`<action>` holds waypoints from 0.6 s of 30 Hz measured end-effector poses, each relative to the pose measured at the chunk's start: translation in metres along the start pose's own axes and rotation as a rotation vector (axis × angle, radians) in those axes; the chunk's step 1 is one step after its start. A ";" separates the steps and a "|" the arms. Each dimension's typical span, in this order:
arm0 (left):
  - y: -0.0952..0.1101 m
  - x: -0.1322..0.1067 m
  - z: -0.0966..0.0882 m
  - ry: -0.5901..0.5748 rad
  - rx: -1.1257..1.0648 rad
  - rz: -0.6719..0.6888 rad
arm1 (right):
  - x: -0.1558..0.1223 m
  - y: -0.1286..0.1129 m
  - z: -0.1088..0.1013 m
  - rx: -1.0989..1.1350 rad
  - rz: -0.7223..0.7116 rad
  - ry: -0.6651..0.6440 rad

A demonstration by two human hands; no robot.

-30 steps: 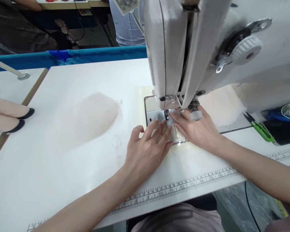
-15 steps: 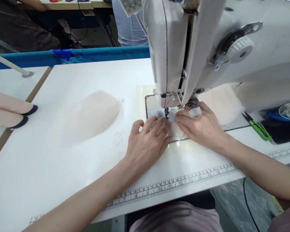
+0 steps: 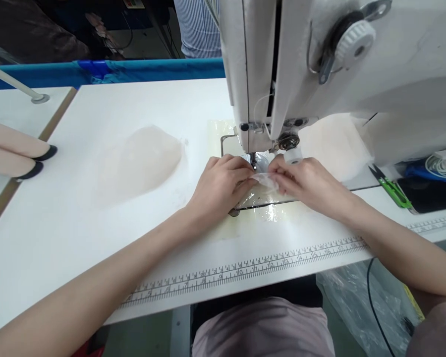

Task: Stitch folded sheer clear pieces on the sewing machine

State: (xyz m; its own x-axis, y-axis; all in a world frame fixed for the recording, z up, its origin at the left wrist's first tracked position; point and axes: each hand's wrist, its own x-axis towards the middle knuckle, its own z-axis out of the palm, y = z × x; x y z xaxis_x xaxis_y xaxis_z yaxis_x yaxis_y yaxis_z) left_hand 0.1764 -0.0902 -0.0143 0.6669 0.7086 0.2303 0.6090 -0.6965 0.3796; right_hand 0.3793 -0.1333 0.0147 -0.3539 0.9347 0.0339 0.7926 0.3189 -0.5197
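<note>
A white sewing machine [image 3: 319, 64] stands over a metal needle plate [image 3: 228, 146] on the white table [image 3: 96, 238]. A small sheer, pale fabric piece [image 3: 264, 180] lies just in front of the needle. My left hand [image 3: 217, 187] has its fingers curled and pinches the left edge of that piece. My right hand [image 3: 308, 183] pinches its right edge, fingers pressed together. Both hands meet directly below the presser foot [image 3: 252, 159].
A pile of sheer pale fabric [image 3: 137, 161] lies left of the machine, another pale heap [image 3: 334, 144] behind it. Green thread snips [image 3: 392, 191] rest at the right. A printed ruler [image 3: 245, 270] runs along the table's front edge. Two beige pieces with dark tips [image 3: 18, 156] lie at far left.
Both hands went from lying flat with fingers stretched over the plate to curled pinches on the small sheer piece, lifting its edge in front of the needle.
</note>
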 end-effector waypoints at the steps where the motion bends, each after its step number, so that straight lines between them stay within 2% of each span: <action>1: -0.002 0.003 -0.001 0.000 -0.041 -0.020 | 0.001 0.001 0.001 -0.002 0.013 0.014; 5: -0.008 0.008 -0.004 -0.017 -0.210 -0.039 | 0.004 0.005 0.009 -0.082 -0.039 0.086; 7: -0.009 0.006 -0.004 -0.021 -0.216 -0.008 | 0.004 0.007 0.013 -0.141 -0.071 0.132; 10: -0.009 -0.004 0.000 0.044 -0.047 0.115 | 0.002 0.008 0.017 -0.269 -0.137 0.164; 14: -0.003 -0.022 0.006 0.203 0.321 0.349 | 0.000 0.007 0.020 -0.446 -0.339 0.222; 18: 0.006 -0.031 0.002 0.184 0.508 0.385 | -0.001 0.007 0.023 -0.494 -0.439 0.242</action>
State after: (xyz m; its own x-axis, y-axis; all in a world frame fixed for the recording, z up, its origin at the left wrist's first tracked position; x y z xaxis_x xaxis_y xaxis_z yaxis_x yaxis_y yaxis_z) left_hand 0.1601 -0.1168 -0.0207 0.8207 0.3746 0.4315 0.4983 -0.8387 -0.2196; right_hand 0.3741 -0.1355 -0.0084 -0.6178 0.6934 0.3709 0.7547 0.6553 0.0319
